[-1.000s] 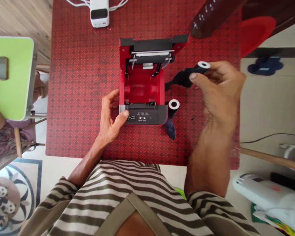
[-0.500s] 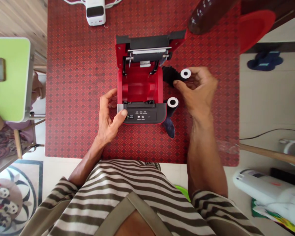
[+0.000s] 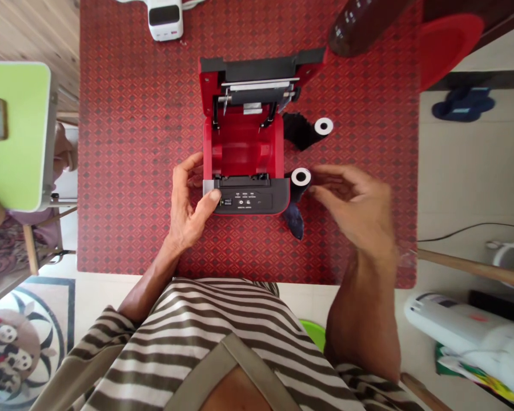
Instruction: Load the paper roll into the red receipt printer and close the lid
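On the red-patterned counter (image 3: 128, 171), at the upper left of the frame, we see a white box (image 3: 167, 29) with a dark display. Just left of centre, the left hand (image 3: 186, 214) holds the near left corner of a red-and-black device (image 3: 243, 151), thumb flat on the front panel (image 3: 263, 201), the other fingers closed in along its side wall. The device sits at centre, its lid (image 3: 260, 71) raised.

Just off its right side we find the near roll (image 3: 300, 185), white end up and apparently upright, a loose dark strip (image 3: 294, 221) below it. Beyond it, right of the lid's foot, stands the far roll (image 3: 322, 128), dark film trailing left; whether that film meets the device we cannot tell.

Right of centre, the right hand (image 3: 355, 205) holds its thumb and fingers parted, with nothing in their grip that we can see. The near roll lies directly left of those fingertips, its long axis across their line; contact we cannot confirm. Of the two hands, the right is the nearer. A dark bottle (image 3: 364, 25) fills the upper right.

We count one device, two rolls, one white box, one bottle.
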Available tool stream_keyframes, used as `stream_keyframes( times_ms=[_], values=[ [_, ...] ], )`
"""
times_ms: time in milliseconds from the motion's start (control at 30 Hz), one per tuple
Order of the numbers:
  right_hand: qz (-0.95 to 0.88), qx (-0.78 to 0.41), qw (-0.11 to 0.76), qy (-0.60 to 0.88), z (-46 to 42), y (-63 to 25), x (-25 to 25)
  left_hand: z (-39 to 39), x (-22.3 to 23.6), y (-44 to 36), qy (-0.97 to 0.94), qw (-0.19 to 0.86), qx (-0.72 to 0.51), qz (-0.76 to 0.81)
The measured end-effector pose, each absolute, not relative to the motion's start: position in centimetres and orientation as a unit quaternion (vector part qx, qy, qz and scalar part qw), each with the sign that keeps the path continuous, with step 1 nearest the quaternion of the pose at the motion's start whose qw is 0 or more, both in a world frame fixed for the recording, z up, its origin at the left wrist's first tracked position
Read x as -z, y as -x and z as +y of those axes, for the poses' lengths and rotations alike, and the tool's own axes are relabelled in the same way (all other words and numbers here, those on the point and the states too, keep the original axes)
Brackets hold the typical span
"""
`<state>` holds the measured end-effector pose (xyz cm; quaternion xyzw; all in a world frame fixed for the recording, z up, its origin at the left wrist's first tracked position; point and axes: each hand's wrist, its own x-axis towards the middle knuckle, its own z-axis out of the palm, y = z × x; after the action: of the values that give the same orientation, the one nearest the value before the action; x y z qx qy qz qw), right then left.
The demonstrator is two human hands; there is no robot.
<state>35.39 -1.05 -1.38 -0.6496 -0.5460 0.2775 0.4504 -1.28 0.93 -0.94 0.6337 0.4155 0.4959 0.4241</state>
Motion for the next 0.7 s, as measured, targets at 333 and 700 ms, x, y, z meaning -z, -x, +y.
stream_keyframes(
  times_ms=[333,700],
  values=[
    [-0.591,-0.329,0.39,0.625,-0.2,-33.2,0.1,1.2,1.4,1.1,-0.636,0.406,-0.509,0.415],
    [-0.641,-0.32,0.342,0.608,1.4,-30.2,-9.8,0.3,-1.9,0.4,-0.693,0.215,-0.514,0.457]
  ],
)
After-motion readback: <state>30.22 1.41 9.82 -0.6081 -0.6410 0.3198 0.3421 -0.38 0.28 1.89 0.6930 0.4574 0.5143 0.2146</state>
